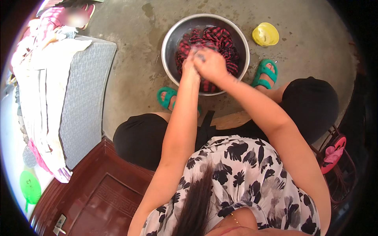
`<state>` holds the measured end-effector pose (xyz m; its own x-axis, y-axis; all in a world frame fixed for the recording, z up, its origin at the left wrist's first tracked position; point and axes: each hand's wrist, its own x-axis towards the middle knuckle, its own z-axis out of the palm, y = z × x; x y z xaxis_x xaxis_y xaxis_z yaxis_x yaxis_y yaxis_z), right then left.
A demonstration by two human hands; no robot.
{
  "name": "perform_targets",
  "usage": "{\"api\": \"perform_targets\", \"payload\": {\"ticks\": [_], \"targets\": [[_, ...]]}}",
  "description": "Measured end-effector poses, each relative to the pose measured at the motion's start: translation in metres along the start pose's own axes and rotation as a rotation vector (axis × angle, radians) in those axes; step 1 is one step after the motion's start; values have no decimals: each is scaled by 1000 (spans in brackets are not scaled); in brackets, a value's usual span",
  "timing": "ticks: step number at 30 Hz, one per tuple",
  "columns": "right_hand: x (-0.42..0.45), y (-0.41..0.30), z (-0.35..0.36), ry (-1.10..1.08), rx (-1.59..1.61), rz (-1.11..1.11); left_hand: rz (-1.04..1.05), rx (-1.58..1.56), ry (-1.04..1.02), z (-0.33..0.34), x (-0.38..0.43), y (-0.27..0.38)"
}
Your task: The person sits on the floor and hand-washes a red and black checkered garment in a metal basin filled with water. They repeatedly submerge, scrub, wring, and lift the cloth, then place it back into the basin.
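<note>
A round stainless steel basin (pixel 169 69) stands on the floor in front of me, holding wet red-and-black plaid cloth (pixel 220 38) bunched up in water. My left hand (pixel 190 63) and my right hand (pixel 211 64) are pressed together over the cloth, near the basin's middle. Both have curled fingers and are blurred by motion. The right one partly covers the left. Whether a fold of cloth is caught between them is hidden by the blur.
A yellow plastic bowl (pixel 265 34) sits on the wet concrete floor (pixel 133 59) right of the basin. My feet wear green sandals (pixel 265 73) close to the basin. At left stand a grey-covered piece of furniture (pixel 88 82), a dark red wooden door (pixel 109 188) and another person (pixel 51 20).
</note>
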<state>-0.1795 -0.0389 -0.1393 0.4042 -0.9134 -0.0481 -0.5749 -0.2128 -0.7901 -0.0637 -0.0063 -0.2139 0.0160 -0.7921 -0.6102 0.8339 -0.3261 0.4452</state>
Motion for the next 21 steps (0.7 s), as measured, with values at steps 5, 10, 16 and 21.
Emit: {"api": "perform_targets", "payload": {"ticks": [5, 10, 16, 21], "targets": [[13, 20, -10, 66, -94, 263, 191, 151, 469, 58, -13, -12], [-9, -42, 5, 16, 69, -70, 215, -101, -29, -61, 9, 7], [25, 14, -22, 94, 154, 220, 268, 276, 426, 82, -40, 26], [12, 25, -29, -147, 442, 209, 470, 376, 332, 77, -43, 52]]}}
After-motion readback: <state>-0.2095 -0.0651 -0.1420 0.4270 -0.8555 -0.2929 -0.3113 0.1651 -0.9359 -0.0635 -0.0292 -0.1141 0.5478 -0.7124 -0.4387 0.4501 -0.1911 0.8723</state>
